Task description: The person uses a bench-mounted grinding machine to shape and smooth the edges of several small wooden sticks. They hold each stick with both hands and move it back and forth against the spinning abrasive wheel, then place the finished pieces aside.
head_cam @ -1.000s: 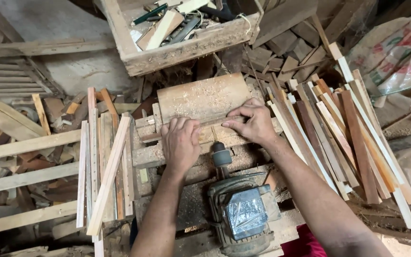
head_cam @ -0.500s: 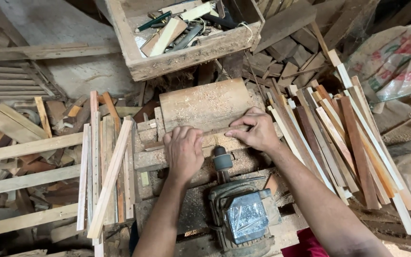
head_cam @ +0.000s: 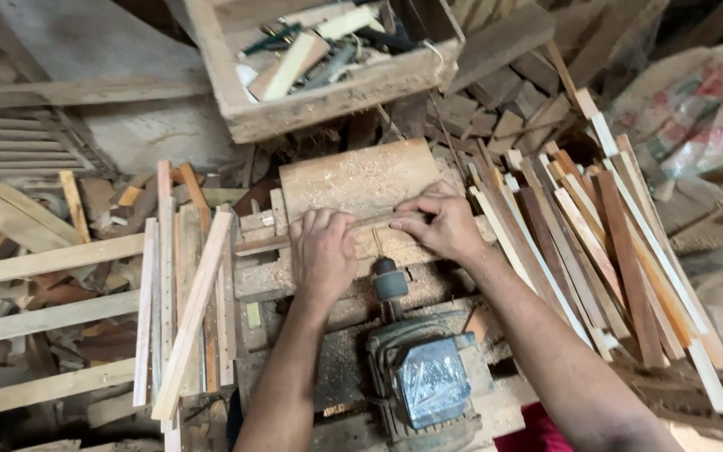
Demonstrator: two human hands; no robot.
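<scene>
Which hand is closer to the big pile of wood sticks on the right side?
The right hand. It presses on the wood strip right beside the pile of wood sticks, nearly touching it. The left hand lies farther away, on the other side of the motor shaft.

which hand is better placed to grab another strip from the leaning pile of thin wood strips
Right, probably. The right hand presses the wood strip on the bench and lies next to the leaning strips. The left hand sits on the far side of the motor.
</scene>
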